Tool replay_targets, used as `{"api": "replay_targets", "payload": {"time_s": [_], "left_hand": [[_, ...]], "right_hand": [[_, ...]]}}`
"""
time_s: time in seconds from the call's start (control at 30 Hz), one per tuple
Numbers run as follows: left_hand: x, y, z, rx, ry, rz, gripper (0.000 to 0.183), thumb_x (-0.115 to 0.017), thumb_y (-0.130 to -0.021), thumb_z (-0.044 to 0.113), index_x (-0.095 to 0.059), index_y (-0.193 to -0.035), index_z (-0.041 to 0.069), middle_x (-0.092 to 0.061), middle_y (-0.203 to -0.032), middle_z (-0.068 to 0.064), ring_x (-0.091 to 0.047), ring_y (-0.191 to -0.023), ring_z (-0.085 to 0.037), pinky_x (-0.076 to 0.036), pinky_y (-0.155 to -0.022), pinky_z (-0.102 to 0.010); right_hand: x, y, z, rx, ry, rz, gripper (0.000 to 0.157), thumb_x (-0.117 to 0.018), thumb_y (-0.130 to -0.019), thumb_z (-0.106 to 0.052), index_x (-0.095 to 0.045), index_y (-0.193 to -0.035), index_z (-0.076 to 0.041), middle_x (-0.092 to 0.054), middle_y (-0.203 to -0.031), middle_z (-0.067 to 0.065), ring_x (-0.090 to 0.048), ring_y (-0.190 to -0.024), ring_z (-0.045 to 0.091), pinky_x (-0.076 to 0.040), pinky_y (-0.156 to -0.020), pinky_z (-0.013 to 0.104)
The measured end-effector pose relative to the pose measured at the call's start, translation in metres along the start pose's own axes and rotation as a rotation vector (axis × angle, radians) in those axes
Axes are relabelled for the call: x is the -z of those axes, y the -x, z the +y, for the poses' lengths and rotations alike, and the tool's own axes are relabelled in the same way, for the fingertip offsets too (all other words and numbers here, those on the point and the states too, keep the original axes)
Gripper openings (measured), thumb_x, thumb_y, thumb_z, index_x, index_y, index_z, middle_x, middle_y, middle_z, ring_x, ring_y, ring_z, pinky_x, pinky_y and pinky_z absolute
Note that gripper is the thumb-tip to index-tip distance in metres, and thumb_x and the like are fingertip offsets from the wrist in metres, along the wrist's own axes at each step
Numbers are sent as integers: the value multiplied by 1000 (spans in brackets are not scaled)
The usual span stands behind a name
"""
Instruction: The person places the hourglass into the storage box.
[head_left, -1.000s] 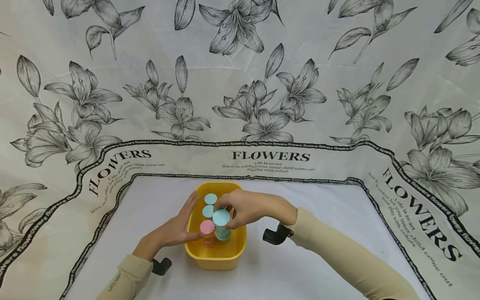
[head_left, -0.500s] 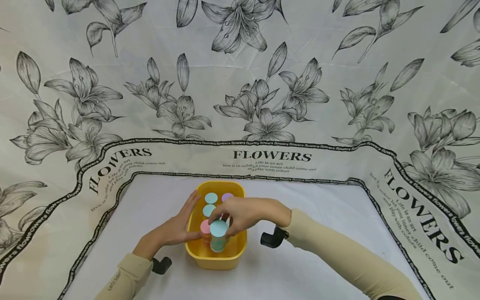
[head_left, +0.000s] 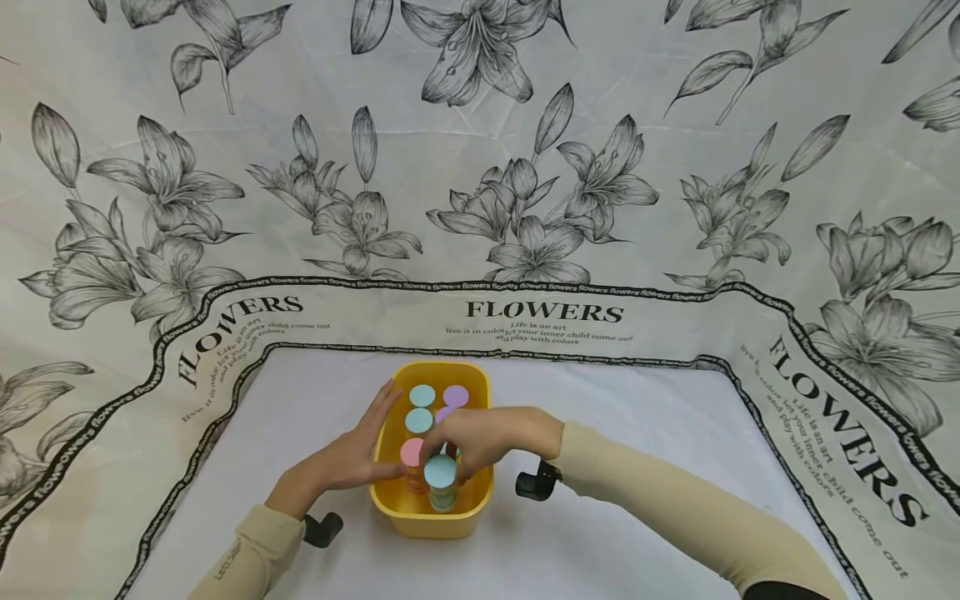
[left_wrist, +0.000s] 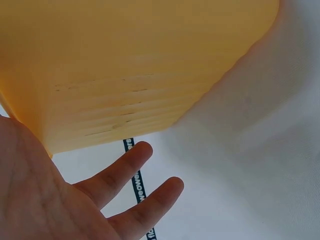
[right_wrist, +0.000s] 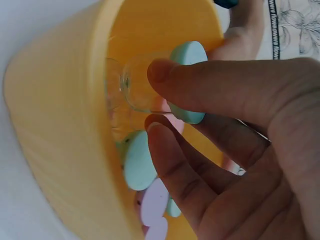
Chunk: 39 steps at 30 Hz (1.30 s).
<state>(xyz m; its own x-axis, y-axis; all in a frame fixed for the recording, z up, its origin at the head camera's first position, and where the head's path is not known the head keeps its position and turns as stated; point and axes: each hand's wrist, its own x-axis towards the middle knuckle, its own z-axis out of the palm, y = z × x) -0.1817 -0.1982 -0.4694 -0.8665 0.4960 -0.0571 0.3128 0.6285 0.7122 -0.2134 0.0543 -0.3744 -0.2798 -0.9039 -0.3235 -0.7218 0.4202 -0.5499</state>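
Note:
A yellow plastic basket (head_left: 433, 526) holds several sand timers with round coloured caps. My right hand (head_left: 480, 437) reaches in from the right and pinches a mint-capped sand timer (head_left: 440, 472) upright near the basket's front end. Its clear bulb (right_wrist: 142, 82) shows between thumb and fingertips in the right wrist view. Just left of it stands a pink-capped sand timer (head_left: 412, 452). My left hand (head_left: 352, 457) rests along the basket's left rim, thumb at the edge and fingers spread. Two straight fingers (left_wrist: 150, 205) extend past the basket wall in the left wrist view.
Farther back in the basket stand two mint-capped timers (head_left: 418, 421) and purple-capped timers (head_left: 455, 396), one partly behind the right hand. A white cloth (head_left: 600, 433) lies under the basket. A flower-printed curtain (head_left: 540, 208) rises behind and at both sides.
My right hand has brought the mint-capped timer toward the basket's front and lowered it, uncovering the purple caps behind. The left hand stays at the rim.

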Motion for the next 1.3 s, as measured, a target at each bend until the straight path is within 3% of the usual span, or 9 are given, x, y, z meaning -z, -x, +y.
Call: {"api": "replay_targets", "payload": {"time_s": [0.27,0.57,0.77,1.3], "left_hand": [[1,1,0,2,-12,2,113,-72,-86,54,-3,-166,13,12,-174,-7,-34,-148,-52,-39,-110,-72],[3,1,1,-13,-4,4,112,-72,-86,53,-4,-166,13,12,-174,-7,-28,-152,-50,-37,-111,-72],[4,2,2,-8,0,-3,113,-73,-86,54,-4,-166,13,12,-174,-7,-26,-153,-49,-36,-112,-72],[3,2,4,1,-2,0,114,-72,-86,54,-4,-166,12,12,-174,-7,-28,-152,-50,-36,-111,-73]], "right_hand": [[-5,-14,2,-18,85,-74,45,-85,-82,-3,-72,-124,-10,-74,-116,-4,-61,-85,7,-52,-80,11],[-4,-27,1,-32,171,-142,44,-86,-81,-4,-73,-121,-14,-72,-111,-11,-63,-92,3,-52,-89,11],[-7,-30,3,-71,193,-139,42,-87,-79,-2,-74,-115,-19,-72,-110,-13,-62,-92,1,-53,-89,12],[-15,-24,7,-91,192,-88,48,-85,-82,-2,-73,-127,-15,-73,-113,-12,-63,-94,2,-55,-92,16]]}}
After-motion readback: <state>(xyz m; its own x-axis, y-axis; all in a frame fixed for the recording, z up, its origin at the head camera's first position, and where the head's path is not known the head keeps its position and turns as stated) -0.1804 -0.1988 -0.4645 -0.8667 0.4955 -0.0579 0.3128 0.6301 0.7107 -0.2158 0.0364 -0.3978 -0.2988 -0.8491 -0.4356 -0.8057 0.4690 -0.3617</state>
